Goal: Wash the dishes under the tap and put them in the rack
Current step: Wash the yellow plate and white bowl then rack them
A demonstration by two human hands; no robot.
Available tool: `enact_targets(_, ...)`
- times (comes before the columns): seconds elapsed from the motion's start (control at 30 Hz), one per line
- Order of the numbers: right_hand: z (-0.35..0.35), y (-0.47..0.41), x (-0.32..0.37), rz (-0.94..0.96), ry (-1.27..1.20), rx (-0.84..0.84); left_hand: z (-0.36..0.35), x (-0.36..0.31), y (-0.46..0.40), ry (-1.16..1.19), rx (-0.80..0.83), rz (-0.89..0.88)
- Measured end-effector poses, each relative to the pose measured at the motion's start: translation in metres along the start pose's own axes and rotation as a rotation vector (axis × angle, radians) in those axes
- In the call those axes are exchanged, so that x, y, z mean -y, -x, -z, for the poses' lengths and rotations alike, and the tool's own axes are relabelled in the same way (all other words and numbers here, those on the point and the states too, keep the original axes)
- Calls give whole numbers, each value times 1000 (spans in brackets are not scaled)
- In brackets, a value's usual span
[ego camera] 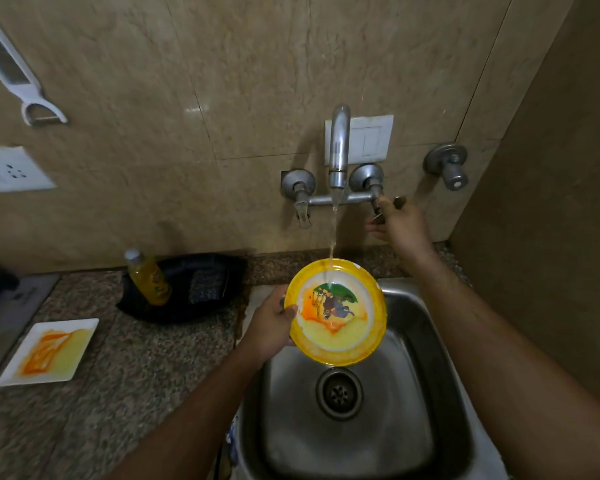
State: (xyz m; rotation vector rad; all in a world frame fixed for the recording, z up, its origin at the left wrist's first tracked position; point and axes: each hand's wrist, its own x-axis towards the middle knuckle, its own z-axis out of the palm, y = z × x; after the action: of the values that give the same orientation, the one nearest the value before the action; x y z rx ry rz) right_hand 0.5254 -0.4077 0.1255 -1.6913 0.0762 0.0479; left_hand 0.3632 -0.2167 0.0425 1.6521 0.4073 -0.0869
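Round plate (338,311) in left hand (271,323), stained, over sink (413,341), under water.

Counter (125,368): speckled granite beside the sink (426,327).
On it: square white plate (49,351) with orange smears; dark tray (187,289) at the wall, with a yellow bottle (148,278).

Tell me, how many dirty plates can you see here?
2. A round yellow plate is held by the left hand under the running water over the sink. A square white plate, smeared orange, lies on the counter at left. More may sit outside the view.
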Motion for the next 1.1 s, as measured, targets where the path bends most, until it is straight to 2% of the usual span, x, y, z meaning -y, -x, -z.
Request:
enact_targets(0.1, 4, 7, -17, 13, -67, 63, -2, -3, -5, -3, 13, -5)
enact_targets(0.2, 14, 22, -49, 26, 197, 13, -4, -7, -13, -25, 6, -9)
enact_targets(0.27, 20, 35, -69, 52, 285, 1, -5, -9, -20, -42, 7, -4)
enact_targets(0.33, 24, 50, -80, 153, 411, -106, -8, -11, -26, -52, -1, -10)
enact_targets(0.4, 24, 63, -89, 388, 556, -216, -11, -12, -32, -59, -20, -18)
enact_targets(0.47, 18, 75, -91, 461, 630, -91, -14, -14, -36, -58, -19, -8)
enact_targets(0.6, -2, 77, -104, 359, 821, 269, -23, -17, -42, -90, 5, 49)
enact_targets(0.73, -28, 90, -130, 628, 1024, 542, -25, -20, -52, -173, -21, -7)
enact_targets(0.8, -21, 90, -138, 712, 1055, 584, -19, -18, -57, -230, -44, -22)
enact_targets(0.9, -12, 76, -139, 591, 1169, 512, -21, -18, -54, -279, -43, -57)
enact_targets(1.03, -18, 88, -139, 688, 1059, 697, -19, -24, -51, -411, -108, -192)
enact_targets(1.1, -1, 80, -147, 705, 1104, 645, -13, -28, -48, -520, -171, -267)
